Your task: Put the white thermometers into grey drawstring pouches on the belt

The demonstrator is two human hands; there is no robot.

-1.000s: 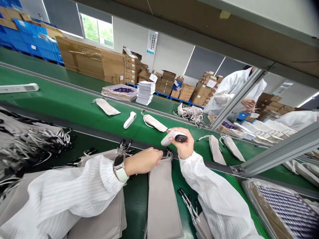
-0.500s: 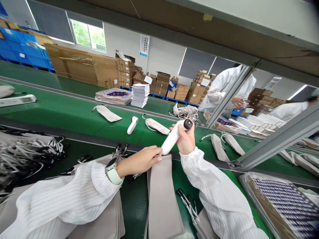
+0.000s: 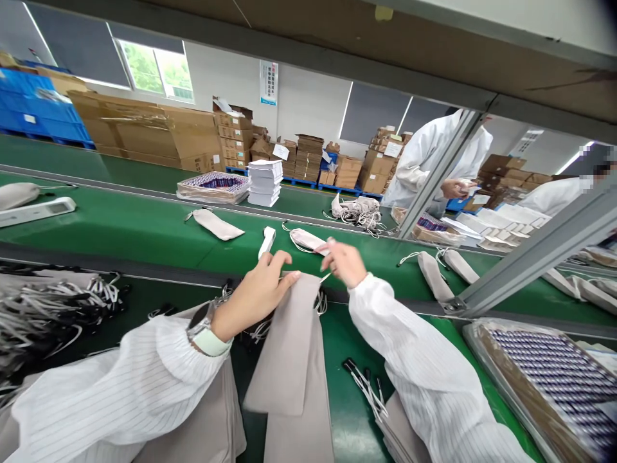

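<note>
1. In the head view, the left hand [image 3: 258,292] is closed on the upper edge of a grey pouch [image 3: 284,354], between thumb and bent fingers.

2. The pouch hangs from this grip toward the person's body; its long axis goes downward and a little to the left, so its lower end lies on the near side.

3. The main relation is at the upper right corner: from there a short white cord [image 3: 325,278] goes toward the right hand [image 3: 347,262]. The right hand is nearer to this cord, the left hand to the edge itself.

4. The right fingers are bent, and the cord reaches them from below; if they really pinch it, I cannot tell.

5. Below the held pouch, a second grey pouch [image 3: 299,440] lies almost in the same direction, partly covered.

6. Just beyond the left fingers is a white device [image 3: 267,242]; just beyond the right fingertips, a corded pouch [image 3: 303,238] lies crosswise on the green belt [image 3: 226,257].
</note>
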